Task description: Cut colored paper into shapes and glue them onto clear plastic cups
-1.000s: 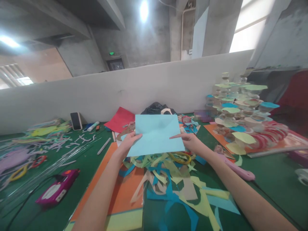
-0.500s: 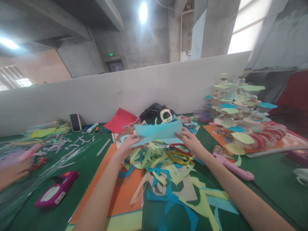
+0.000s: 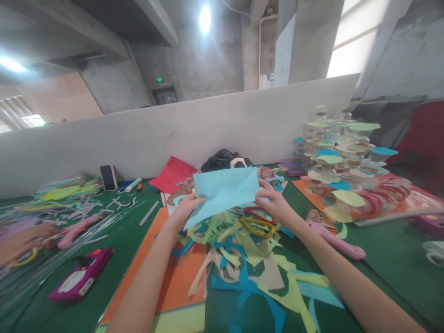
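Observation:
A sheet of light blue paper (image 3: 225,189) is held up between my two hands above the table. My left hand (image 3: 185,209) pinches its left edge, thumb on the near face. At the right edge, my right hand (image 3: 272,199) grips the paper between thumb and fingers. Scissors with red and yellow handles (image 3: 258,226) lie just below the sheet, their blades mostly hidden by it. Under them spreads a heap of cut paper scraps (image 3: 232,245) in yellow-green, blue and beige.
To the right lie a pink glue gun (image 3: 338,240) and a tiered stack of paper pieces and clear cups (image 3: 342,166). A purple device (image 3: 83,274) sits at left, near another person's hand (image 3: 26,243). A black plastic bag (image 3: 222,159) and red paper (image 3: 173,173) are behind.
The blue paper has tilted up so its broad face now shows, covering the scissor blades. At the left, the other person's hand has moved and a pink glue gun now shows beside it.

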`<state>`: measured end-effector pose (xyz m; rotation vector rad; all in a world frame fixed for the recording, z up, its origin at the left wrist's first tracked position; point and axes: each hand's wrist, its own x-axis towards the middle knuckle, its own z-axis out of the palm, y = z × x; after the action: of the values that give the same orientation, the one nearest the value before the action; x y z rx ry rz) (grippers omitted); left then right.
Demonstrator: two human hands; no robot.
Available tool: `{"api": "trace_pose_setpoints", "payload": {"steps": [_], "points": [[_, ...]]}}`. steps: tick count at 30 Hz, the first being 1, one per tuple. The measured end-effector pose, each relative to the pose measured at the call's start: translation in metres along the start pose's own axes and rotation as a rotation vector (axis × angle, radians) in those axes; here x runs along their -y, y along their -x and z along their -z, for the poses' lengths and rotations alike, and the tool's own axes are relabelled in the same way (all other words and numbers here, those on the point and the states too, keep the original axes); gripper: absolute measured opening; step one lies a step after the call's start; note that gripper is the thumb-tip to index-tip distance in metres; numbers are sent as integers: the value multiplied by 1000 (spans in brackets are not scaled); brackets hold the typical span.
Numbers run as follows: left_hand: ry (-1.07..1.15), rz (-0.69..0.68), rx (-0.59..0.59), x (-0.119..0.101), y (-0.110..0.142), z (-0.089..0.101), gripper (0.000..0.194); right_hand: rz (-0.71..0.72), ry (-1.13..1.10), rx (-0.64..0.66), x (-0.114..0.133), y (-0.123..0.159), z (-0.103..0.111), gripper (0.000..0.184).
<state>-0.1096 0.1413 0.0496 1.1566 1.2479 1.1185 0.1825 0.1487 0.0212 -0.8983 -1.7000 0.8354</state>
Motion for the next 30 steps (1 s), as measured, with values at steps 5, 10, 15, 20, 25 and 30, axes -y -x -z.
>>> {"api": "trace_pose_setpoints", "payload": {"steps": [5, 10, 15, 20, 25, 30], "points": [[1, -17, 16, 0, -3, 1, 31, -68, -126, -74, -1, -3, -3, 42], [67, -63, 54, 2, -3, -4, 20, -254, -275, -111, -11, -5, -5, 42], [74, -84, 91, 3, -1, -9, 17, -336, -340, -146, -22, -6, -8, 44], [93, -174, 123, 4, 2, -20, 29, -349, -367, -249, -17, -8, -1, 45], [214, -311, 119, 1, 3, -26, 39, -323, -362, -305, -11, -8, 5, 46], [259, -303, 61, -7, 6, -31, 40, -294, -336, -304, -9, -7, 3, 41]]}}
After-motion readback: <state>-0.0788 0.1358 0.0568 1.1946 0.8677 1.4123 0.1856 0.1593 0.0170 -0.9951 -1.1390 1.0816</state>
